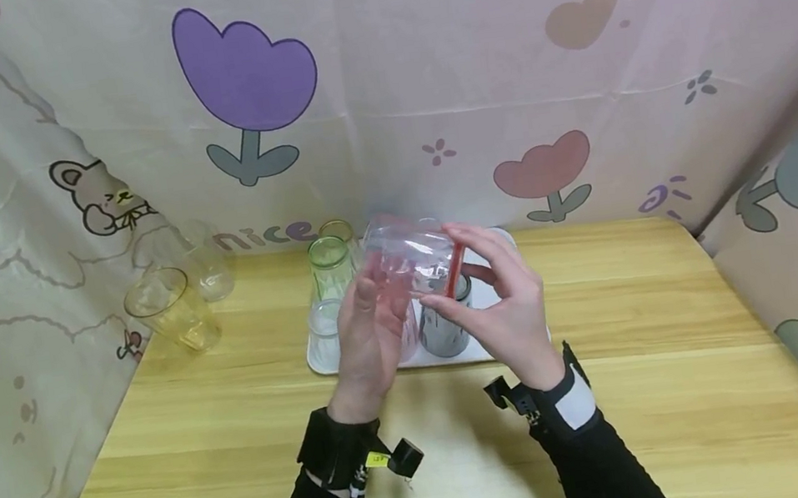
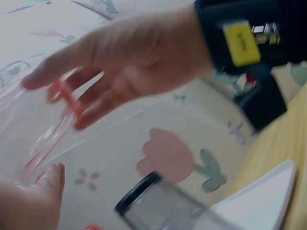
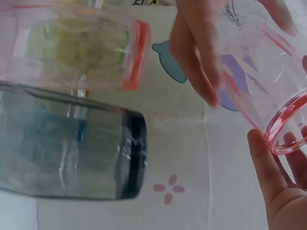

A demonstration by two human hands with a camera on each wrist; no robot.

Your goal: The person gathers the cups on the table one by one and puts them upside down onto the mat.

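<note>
Both hands hold a clear red-rimmed cup above a white tray.

The left hand (image 1: 367,329) grasps the red-rimmed cup (image 1: 412,262) from its near side, fingers curled up along the wall, while the right hand (image 1: 504,298) pinches it at the rim end, thumb below and fingers over the top; the cup lies tipped on its side between them, lifted off the tray (image 1: 495,291). Just beneath the right hand's thumb a dark-rimmed grey cup (image 1: 445,327) stands on the tray. Just beyond the left hand's fingertips stand a green cup (image 1: 329,265) and, lower, a small clear cup (image 1: 324,326). Well to the left of the left hand, on the wooden table (image 1: 647,351), stand a yellow cup (image 1: 172,311) and a clear cup (image 1: 207,261) by the printed cloth.
</note>
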